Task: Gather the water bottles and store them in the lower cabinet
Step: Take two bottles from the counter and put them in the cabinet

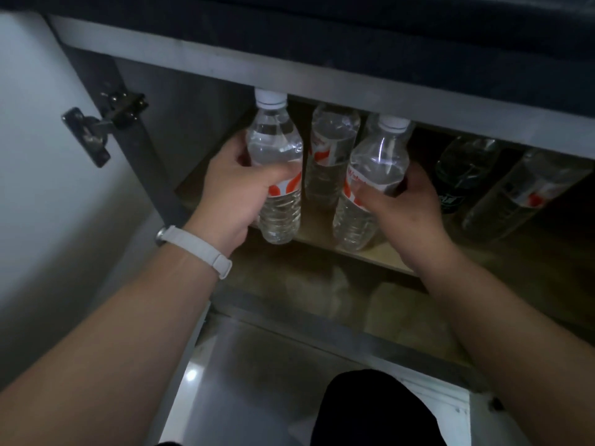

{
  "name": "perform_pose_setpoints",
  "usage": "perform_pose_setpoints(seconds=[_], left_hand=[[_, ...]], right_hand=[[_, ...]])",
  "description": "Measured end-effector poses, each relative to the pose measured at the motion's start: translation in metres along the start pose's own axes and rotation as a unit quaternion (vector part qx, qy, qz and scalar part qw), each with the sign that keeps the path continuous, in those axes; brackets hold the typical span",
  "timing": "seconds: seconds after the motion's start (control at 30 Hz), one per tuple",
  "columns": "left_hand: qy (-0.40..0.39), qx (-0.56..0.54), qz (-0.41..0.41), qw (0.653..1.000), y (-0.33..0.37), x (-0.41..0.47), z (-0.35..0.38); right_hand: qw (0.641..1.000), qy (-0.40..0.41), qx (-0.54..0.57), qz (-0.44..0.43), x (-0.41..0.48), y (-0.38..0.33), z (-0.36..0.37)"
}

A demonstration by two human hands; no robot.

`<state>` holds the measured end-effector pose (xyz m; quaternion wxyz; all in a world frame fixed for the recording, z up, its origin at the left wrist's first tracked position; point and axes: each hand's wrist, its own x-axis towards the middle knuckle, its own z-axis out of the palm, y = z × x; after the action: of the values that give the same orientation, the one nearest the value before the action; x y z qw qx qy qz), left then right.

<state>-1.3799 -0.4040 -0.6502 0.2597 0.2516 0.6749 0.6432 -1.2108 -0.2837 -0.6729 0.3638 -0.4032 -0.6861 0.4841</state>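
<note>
My left hand (233,191) grips a clear water bottle (277,149) with a white cap and red-and-white label, upright at the left of the cabinet's inner shelf (380,252). My right hand (402,204) grips a second such bottle (370,178), tilted slightly, near the shelf's front edge. A third clear bottle (331,146) stands behind and between them on the shelf. Further right stand a dark bottle (463,169) and another clear bottle (528,191), both leaning in the wide-angle view.
The white cabinet door (42,149) hangs open at left on a metal hinge (103,127). The grey cabinet frame (322,82) and dark countertop lie above the bottles. A lower cabinet floor (322,291) and shiny floor tiles (257,365) are below; my dark-clothed knee (376,413) is at bottom.
</note>
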Motion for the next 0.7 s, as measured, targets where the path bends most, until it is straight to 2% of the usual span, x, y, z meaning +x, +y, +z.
perform_pose_setpoints(seconds=[0.23, 0.43, 0.7], left_hand=[[-0.025, -0.007, 0.024, 0.999, -0.011, 0.015, 0.018], [-0.042, 0.045, 0.069, 0.996, -0.021, 0.023, 0.019], [-0.057, 0.091, 0.084, 0.991, -0.031, 0.018, 0.011]], right_hand=[[0.999, 0.037, 0.002, 0.014, 0.017, 0.009, -0.001], [1.0, 0.022, -0.017, 0.007, 0.012, 0.013, -0.002], [0.996, -0.002, -0.085, 0.017, -0.003, 0.023, -0.009]])
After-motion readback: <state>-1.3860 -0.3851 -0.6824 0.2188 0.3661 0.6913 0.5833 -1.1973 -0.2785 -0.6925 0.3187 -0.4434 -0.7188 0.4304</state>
